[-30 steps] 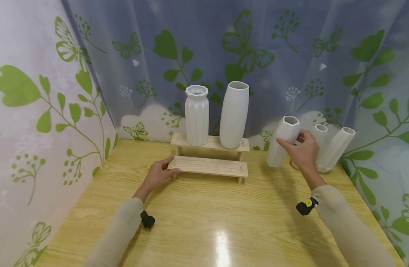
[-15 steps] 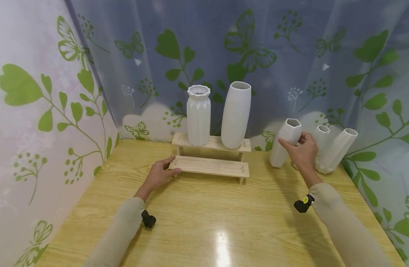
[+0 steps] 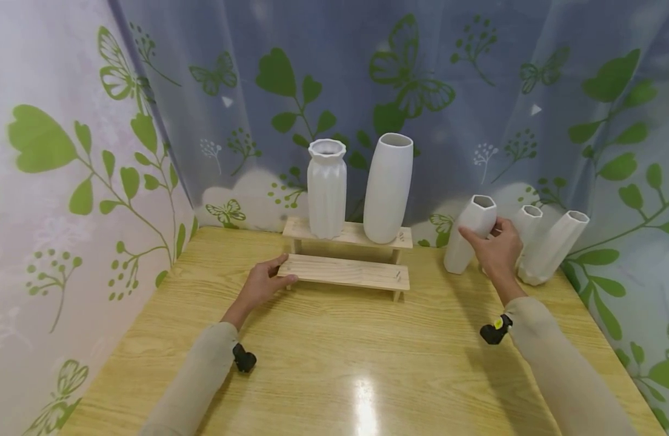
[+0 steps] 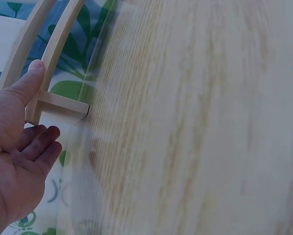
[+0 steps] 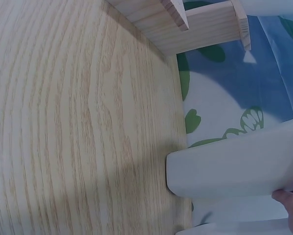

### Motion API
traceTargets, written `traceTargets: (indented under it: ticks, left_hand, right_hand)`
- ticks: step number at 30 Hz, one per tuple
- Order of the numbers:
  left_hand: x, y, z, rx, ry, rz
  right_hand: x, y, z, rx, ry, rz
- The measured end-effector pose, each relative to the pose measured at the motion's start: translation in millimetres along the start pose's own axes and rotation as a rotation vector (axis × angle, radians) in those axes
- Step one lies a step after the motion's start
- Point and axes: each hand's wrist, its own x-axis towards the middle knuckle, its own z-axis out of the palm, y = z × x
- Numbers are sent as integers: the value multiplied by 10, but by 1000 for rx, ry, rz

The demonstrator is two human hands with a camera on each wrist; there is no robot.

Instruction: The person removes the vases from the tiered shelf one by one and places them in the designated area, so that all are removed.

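In the head view my left hand [image 3: 262, 281] holds the left end of the lower board of a two-step wooden stand [image 3: 345, 272]. The left wrist view has the thumb on the board and the fingers curled below. My right hand [image 3: 497, 247] grips a white vase [image 3: 465, 245] with an angular mouth, thumb on its front and fingers behind the upper part. The base of that vase [image 5: 229, 164] is down at the tabletop in the right wrist view. On the upper step stand a fluted white vase [image 3: 326, 194] and a taller smooth white vase [image 3: 389, 191].
Two more white vases, a narrow one [image 3: 528, 224] partly behind the right hand and a faceted one [image 3: 552, 249], stand at the table's right rear. A leaf-patterned curtain [image 3: 231, 151] hangs along the back edge of the wooden table [image 3: 323, 351].
The vase in my right hand has shifted slightly right and down, nearer the two vases at the right. My left hand keeps its hold on the stand. The head view has panned slightly left.
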Motion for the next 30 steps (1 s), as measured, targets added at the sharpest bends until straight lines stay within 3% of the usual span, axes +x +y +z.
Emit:
traceTargets:
  ticks: [30]
  left_hand:
    - [-6,-4,-1,-2,-7,3]
  right_hand:
    - [-30,67,-52,-21,-32,-29]
